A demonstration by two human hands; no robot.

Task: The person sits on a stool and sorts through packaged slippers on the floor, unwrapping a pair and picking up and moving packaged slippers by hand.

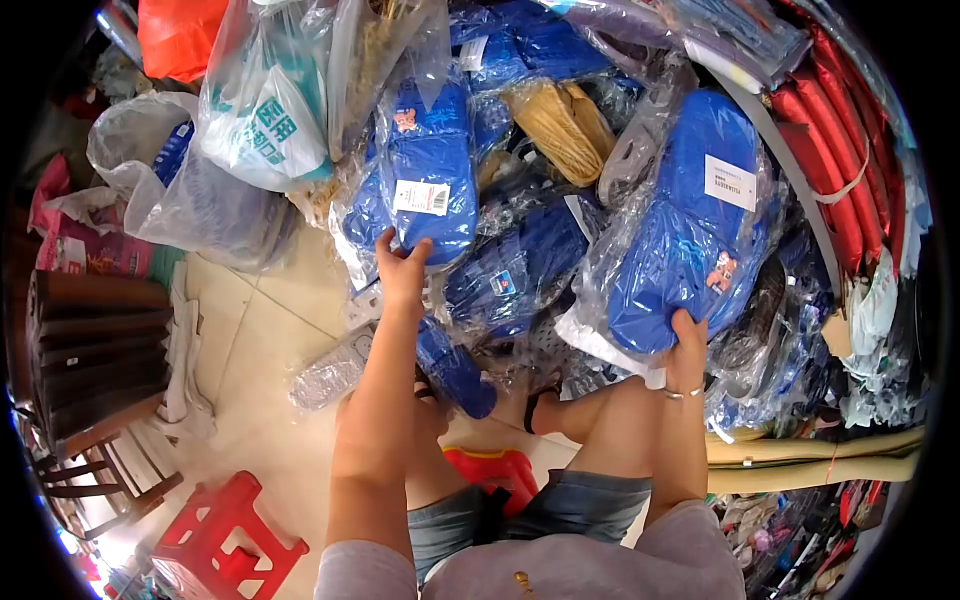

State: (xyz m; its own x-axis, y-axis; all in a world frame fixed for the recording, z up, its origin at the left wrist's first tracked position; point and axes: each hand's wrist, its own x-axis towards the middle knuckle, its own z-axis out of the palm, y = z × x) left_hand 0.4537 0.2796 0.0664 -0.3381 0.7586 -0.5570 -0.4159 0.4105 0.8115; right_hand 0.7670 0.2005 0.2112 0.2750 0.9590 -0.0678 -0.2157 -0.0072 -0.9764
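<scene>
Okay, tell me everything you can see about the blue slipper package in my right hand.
The blue slipper package is wrapped in clear, wrinkled, shiny film. The slippers inside look like smooth foam or rubber. A white printed label sits toward the far end; a pinkish-orange cartoon figure and light-blue markings show nearer you. It slants, far end toward the right, over the pile. Your right hand grips its near end, thumb on top. Its underside is hidden.
</scene>
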